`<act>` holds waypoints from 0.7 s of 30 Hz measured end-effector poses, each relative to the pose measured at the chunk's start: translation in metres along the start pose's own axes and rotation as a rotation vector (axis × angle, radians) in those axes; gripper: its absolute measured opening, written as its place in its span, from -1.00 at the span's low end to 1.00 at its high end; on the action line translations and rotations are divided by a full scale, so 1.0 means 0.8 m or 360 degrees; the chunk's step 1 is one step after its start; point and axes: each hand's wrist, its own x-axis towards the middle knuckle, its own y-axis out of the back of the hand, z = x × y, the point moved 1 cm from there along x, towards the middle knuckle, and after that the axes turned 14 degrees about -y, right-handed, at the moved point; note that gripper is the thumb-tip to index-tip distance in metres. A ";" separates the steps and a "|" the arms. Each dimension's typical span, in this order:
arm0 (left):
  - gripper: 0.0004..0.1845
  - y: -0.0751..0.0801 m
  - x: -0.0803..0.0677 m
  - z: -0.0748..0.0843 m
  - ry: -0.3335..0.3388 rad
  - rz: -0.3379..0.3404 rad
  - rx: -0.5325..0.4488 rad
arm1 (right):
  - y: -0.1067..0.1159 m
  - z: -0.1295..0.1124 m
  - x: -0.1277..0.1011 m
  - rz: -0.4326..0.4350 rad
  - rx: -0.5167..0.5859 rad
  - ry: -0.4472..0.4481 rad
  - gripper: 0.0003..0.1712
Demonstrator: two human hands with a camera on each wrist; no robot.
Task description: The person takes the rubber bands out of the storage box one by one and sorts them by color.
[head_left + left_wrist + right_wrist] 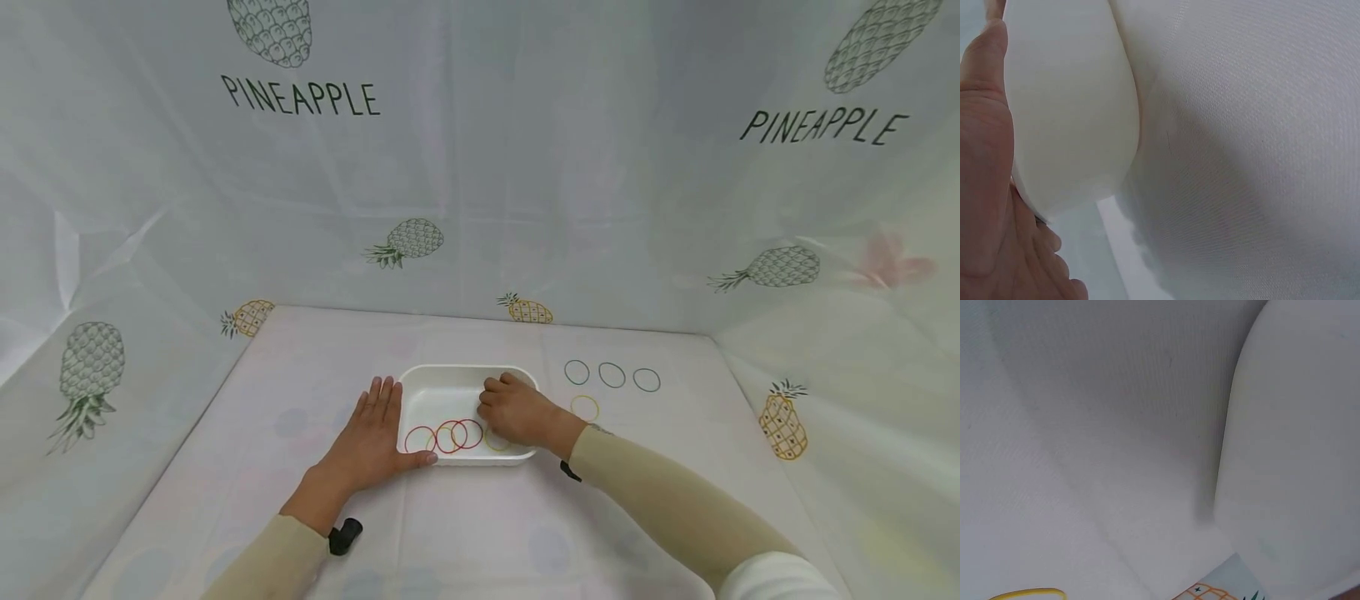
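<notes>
Over the shallow white plastic tray (420, 379) mid-table, the right hand (521, 412) curls among thin rubber bands (450, 436), grip hidden; the flat left hand (371, 437) steadies the tray's left edge; next, lifting one band clear

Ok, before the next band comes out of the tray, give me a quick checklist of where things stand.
1. Tray steadied: left hand lies flat against the white tray, thumb on its near rim. Ok.
2. Right hand in the tray: fingers curled down inside, over the bands. Ok.
3. Grip on a band: fingertips hidden in the head view, wrist views show only tray wall and cloth. Cannot tell.
4. Bands left in the tray: red bands overlap, with a yellow band partly under the hand. Ok.
5. Sorted bands outside: three green bands in a row, one yellow band on the cloth, none touching. Ok.
</notes>
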 end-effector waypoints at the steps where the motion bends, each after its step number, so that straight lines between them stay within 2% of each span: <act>1: 0.45 0.001 0.000 0.000 0.0001 0.0000 -0.0012 | -0.001 -0.002 0.001 -0.0008 -0.0013 0.0014 -0.94; 6: 0.43 0.003 0.000 0.003 0.0010 -0.0002 -0.0064 | -0.002 -0.007 0.005 -0.0039 -0.0048 0.0063 -0.94; 13: 0.44 0.001 0.000 0.003 0.0013 0.0000 -0.0087 | -0.006 -0.011 0.006 0.0022 -0.0138 0.0077 -0.88; 15: 0.44 0.000 0.000 0.003 0.0011 -0.0005 -0.0088 | -0.007 -0.011 0.008 0.0039 -0.0057 0.0017 -0.82; 21: 0.46 -0.001 -0.001 0.002 0.0030 -0.0016 -0.0080 | -0.004 -0.016 0.026 0.0157 0.0342 -0.0179 -0.79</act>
